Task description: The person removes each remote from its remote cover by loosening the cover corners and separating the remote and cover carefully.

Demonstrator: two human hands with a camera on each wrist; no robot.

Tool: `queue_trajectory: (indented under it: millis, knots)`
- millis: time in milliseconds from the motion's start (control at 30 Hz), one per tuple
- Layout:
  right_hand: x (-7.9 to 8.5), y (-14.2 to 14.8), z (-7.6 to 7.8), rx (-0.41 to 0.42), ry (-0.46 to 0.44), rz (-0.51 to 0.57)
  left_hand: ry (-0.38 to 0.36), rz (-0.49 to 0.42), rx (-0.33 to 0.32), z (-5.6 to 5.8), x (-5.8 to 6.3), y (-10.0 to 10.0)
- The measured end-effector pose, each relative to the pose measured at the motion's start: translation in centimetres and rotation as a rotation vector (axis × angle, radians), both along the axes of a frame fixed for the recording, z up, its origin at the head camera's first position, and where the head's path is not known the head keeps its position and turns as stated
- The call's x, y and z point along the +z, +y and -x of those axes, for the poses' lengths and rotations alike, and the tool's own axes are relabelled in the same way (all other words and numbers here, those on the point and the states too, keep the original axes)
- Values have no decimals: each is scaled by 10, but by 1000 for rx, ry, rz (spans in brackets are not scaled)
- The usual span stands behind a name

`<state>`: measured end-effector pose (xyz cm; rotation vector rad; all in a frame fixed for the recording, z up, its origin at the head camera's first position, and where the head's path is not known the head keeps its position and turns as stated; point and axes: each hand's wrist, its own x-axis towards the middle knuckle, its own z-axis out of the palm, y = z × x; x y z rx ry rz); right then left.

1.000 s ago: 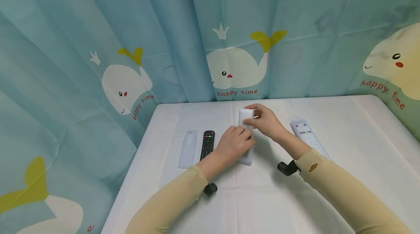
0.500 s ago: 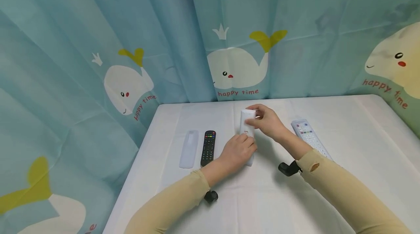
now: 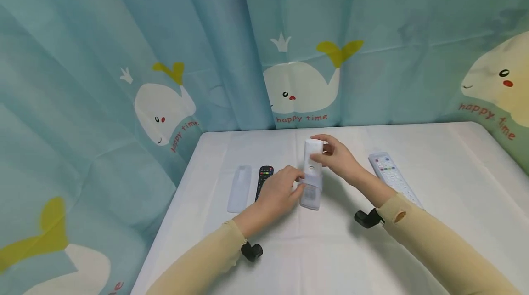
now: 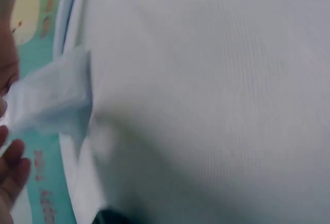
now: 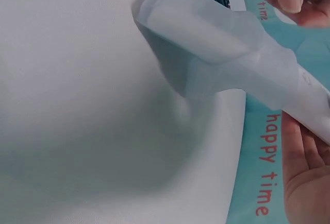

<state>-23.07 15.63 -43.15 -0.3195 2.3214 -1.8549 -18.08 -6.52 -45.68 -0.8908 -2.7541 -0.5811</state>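
So, right hand (image 3: 339, 159): clamped on upper end of white remote (image 3: 312, 165), thumb and fingers on opposite sides.
white remote: tilted, top end raised, toward the far edge of the table (image 3: 458, 207), about midway between left and right edges.
translucent cover (image 3: 312, 190): around the remote's lower part, upper rim looks doubled back; lower end seems to touch the table, hard to be sure.
left hand (image 3: 281, 187): just beside the cover, thumb and fingers apart, nothing between them; contact not clear.
black remote (image 3: 264, 178): toward left edge, partly hidden by left hand.
flat cover (image 3: 239, 190): lying nearest left edge.
pale remote (image 3: 394, 179): lying toward right edge.
risk, cover: could snag or bunch if pushed crooked, given the folded rim.
risk, remote: could twist or slip if right-hand grip loosens while the left isn't steadying.
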Motion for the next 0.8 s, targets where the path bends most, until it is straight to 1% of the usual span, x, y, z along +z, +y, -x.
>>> queue_trajectory:
  millis: [67, 133, 200, 300, 333, 500, 567, 633, 700, 800]
  knots:
    - [0, 0, 0, 1, -15, 18, -115, -75, 61, 0, 3, -10]
    - [1, 1, 1, -16, -24, 17, -233, -154, 115, 1, 5, -17]
    - [3, 2, 3, -35, -31, 18, -341, -252, 136, 2, 4, -23]
    - [8, 3, 6, -59, -42, 40, -492, -390, 130, 2, 3, -28]
    - [10, 5, 6, -68, -46, 53, -534, -422, 120, 2, 2, -27]
    - [19, 9, 8, -102, -66, 105, -723, -529, 94, 1, 1, -20]
    - [22, 10, 9, -112, -68, 104, -788, -577, 98, 0, 2, -17]
    - [24, 11, 9, -123, -68, 99, -835, -630, 103, -1, 3, -14]
    - [25, 13, 9, -134, -70, 100, -861, -676, 102, -1, 2, -11]
    - [27, 14, 9, -144, -77, 111, -861, -712, 98, 0, 0, -7]
